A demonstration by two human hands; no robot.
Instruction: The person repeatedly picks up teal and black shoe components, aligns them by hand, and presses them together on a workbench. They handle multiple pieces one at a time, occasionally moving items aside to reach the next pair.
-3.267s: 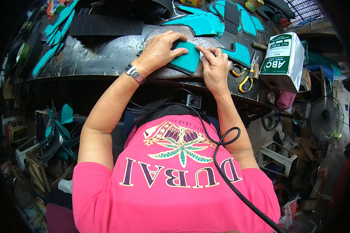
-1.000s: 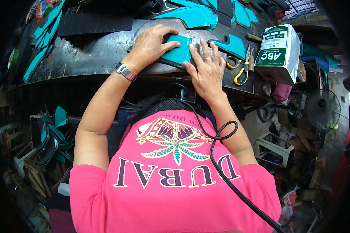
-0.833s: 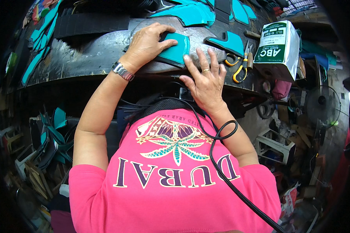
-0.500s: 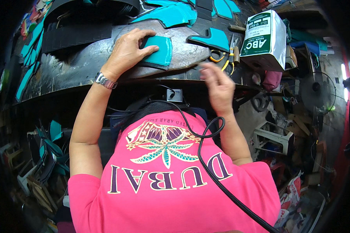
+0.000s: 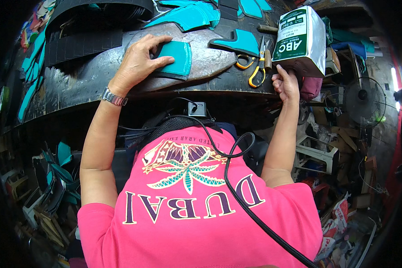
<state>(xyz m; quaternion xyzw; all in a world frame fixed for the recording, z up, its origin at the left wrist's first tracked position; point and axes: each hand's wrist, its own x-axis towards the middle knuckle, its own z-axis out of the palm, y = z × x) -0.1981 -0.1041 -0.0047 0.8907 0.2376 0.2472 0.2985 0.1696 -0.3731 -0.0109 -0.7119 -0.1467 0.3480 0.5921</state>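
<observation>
My left hand (image 5: 140, 62) grips a teal piece with black edging (image 5: 176, 60), a cut panel of fabric or foam, thumb on top and fingers round its left side. Beneath the panel lies a smooth grey slab (image 5: 216, 64), stone or metal. My right hand (image 5: 286, 85) is at the table's front edge, just below a boxy tin (image 5: 299, 42) with a green and white label. Its fingers are curled, the index finger pointing up near the tin's lower corner; what they hold, if anything, is hidden. Yellow-handled scissors (image 5: 258, 73) lie left of that hand, beside a short wooden handle (image 5: 268, 59).
Another teal cut piece (image 5: 243, 42) rests at the slab's far right. More teal pieces (image 5: 187, 15) lie at the back, and black strips (image 5: 82, 47) at the back left. A black cable (image 5: 228, 174) loops over my pink shirt. A fan (image 5: 364, 96) stands at the right.
My right hand has moved right, from near the slab's tip to below the tin. My left hand still holds the teal piece on the slab. The view has shifted slightly.
</observation>
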